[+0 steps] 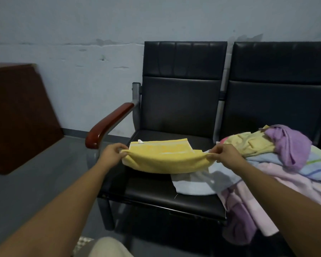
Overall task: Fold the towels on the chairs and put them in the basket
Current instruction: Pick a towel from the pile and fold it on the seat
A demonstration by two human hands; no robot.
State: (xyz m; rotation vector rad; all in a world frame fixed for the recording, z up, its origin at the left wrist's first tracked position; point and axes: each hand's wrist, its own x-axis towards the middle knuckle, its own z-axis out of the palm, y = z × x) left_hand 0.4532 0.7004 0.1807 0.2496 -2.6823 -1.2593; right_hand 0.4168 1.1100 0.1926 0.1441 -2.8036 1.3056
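Fold step under way. Left hand [112, 154] and right hand [224, 154], apart, pinch ends of yellow towel [163, 158] over left chair seat [156, 193]. Next: lay flat, fold again. Unfolded pile [278, 154] at seat's right edge; basket unseen.

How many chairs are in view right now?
2. The left chair has the yellow towel over its seat; the right chair, beside it, carries the towel pile. More may sit beyond the right edge.
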